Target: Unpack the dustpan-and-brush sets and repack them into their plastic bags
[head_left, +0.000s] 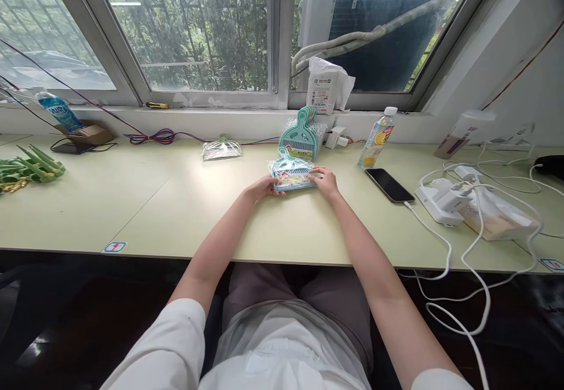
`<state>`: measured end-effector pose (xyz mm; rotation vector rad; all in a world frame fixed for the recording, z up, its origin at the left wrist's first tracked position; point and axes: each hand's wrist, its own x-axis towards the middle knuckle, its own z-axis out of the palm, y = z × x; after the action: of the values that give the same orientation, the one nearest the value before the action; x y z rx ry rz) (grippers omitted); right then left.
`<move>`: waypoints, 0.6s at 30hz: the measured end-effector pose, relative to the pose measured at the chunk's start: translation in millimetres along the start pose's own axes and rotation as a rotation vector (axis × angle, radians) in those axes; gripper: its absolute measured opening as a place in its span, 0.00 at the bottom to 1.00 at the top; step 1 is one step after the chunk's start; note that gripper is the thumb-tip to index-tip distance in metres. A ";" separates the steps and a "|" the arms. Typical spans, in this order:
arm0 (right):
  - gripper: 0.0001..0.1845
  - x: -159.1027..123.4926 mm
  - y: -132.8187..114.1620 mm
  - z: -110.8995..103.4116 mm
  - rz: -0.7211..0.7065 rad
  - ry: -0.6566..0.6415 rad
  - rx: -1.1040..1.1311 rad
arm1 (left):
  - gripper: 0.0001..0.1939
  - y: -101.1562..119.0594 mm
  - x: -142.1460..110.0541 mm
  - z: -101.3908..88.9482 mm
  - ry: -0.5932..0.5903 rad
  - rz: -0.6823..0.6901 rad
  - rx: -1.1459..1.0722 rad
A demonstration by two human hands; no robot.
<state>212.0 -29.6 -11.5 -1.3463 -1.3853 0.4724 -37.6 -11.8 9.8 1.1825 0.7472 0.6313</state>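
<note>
Teal plastic, a small dustpan-and-brush set in clear wrapping (293, 178) sits between two hands, its looped handle pointing away from the person. The left hand (262, 188) has its fingers closed on the left end, the thumb on the front face; the right hand (325, 181) has its fingers closed around the right end, so the set lies directly between the fingertips, over the pale yellow-green bench (185, 214). Just behind it, one stack of wrapped teal and green dustpans (299, 140) leans by the wall, overlapping too closely to count. To the left lies one more flat wrapped set with a green handle (222, 148). Farther out are three bottles: a clear one with a yellow label (378, 137), a tilted translucent one with purple print (465, 134) and a blue one (59, 111) beside one brown cardboard box (94, 133). One black phone (390, 185) lies on the right, plugged into a white cable, near one white power strip (440, 205) with plugs. One bunch of green stalks (37, 164) rests at far left; one white printed paper bag (326, 87) stands on the windowsill.
</note>
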 end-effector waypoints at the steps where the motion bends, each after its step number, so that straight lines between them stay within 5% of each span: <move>1: 0.16 0.4 0.9 0.9 0.048 0.014 0.040 | 0.22 0.0 -0.4 -0.4 -0.012 0.014 0.014; 4: 0.28 1.3 0.8 1.7 0.187 0.020 0.254 | 0.26 1.9 -2.2 -1.1 -0.031 0.051 0.035; 8: 0.30 1.4 -1.2 1.4 0.277 -0.052 0.538 | 0.29 6.5 -5.2 1.8 -0.019 0.048 0.077; 14: 0.28 0.5 -1.4 1.6 0.372 0.160 0.562 | 0.32 9.7 -10.5 13.9 -0.036 0.178 0.137; 18: 0.24 0.5 -5.4 -2.4 0.401 0.182 0.560 | 0.34 5.6 -6.6 20.7 0.170 0.151 0.250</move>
<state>211.8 -31.6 -5.9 -1.1564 -0.7469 0.9055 -25.5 -27.4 20.5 1.4372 0.9055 0.7881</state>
